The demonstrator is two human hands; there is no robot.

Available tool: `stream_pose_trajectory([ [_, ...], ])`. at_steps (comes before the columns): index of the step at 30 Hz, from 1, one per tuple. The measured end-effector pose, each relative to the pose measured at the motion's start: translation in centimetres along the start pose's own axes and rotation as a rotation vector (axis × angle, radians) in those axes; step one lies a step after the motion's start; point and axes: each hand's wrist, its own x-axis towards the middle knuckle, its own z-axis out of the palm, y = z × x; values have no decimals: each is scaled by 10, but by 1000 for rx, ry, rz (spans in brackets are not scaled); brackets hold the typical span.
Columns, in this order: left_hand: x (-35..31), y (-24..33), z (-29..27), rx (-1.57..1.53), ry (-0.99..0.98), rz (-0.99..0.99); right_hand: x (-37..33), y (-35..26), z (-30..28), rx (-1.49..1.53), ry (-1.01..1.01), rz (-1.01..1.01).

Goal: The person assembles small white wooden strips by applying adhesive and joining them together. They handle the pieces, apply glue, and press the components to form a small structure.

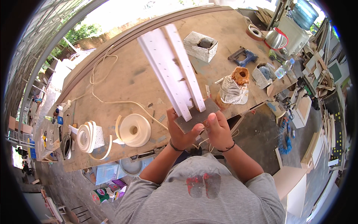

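A long white piece [156,59], straight, ridged lengthwise and dotted with small dark marks, extends away from the hands over a flat grey-brown rectangular block [194,118]. Both hands are clamped on that block: the left hand [180,131] along its left side, the right hand [219,131] at its near right corner, thumbs uppermost, elbows bent. Beyond them on the wooden desk [141,86], a pale patterned box [196,52] contains a dark lump; right of them, crumpled white plastic wraps an amber-crusted pot [235,92].
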Motion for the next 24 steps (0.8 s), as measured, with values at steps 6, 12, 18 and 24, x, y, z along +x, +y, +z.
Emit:
stream_pose_trajectory([
  [6,4,14,-21,138,-200,-196,-3,3,-7,-135,-88,-179],
  [12,-19,8,-10,-199,3,-335,-9,16,13,-5,61,-199],
  [18,-21,10,-20,-9,-169,-204,-10,13,-2,-62,-48,-133],
  [24,-26,8,-11,-40,-150,-137,-15,20,2,-50,-57,-150],
])
